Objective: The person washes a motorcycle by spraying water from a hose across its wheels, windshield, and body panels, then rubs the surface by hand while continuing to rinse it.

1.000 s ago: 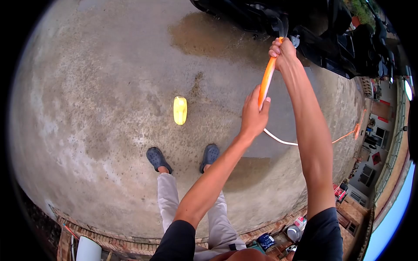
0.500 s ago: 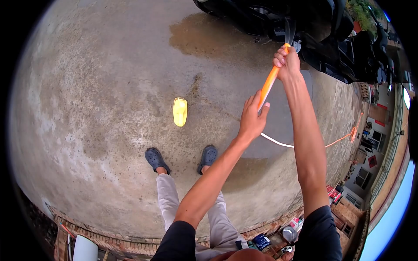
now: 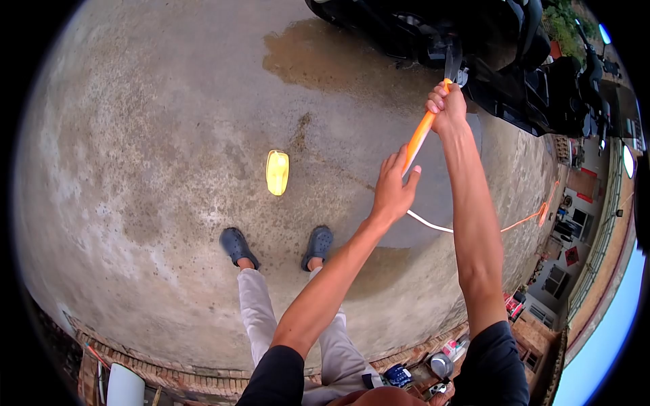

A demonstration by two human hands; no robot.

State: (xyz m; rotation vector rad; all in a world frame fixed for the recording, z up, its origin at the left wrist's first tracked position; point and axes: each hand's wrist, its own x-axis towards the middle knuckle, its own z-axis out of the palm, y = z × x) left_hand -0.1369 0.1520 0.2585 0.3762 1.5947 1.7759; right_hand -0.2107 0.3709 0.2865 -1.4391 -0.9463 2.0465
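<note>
An orange-and-white hose (image 3: 418, 140) runs up and to the right between both my hands. My right hand (image 3: 447, 108) is wrapped round it near its front end, where a clear spray of water (image 3: 453, 59) comes out toward a black motor scooter (image 3: 433, 40). Lower down, my left hand (image 3: 394, 193) holds the hose between its thumb and its fairly straight fingers. Behind that hand the hose shows as a white length (image 3: 428, 222) that passes under my right forearm.
A yellow container or sponge-like thing (image 3: 277, 173) lies on the wet concrete ground (image 3: 169, 135) ahead of my clogs (image 3: 237, 245). A second dark two-wheeler (image 3: 565, 91) stands at the right. An orange hose length (image 3: 542, 213) trails toward a building. Brown puddle water (image 3: 305, 57) lies near the scooter.
My right hand and the hose's front end have shifted slightly down in view. The scene has tilted a little with my head; both hands keep their hold.
</note>
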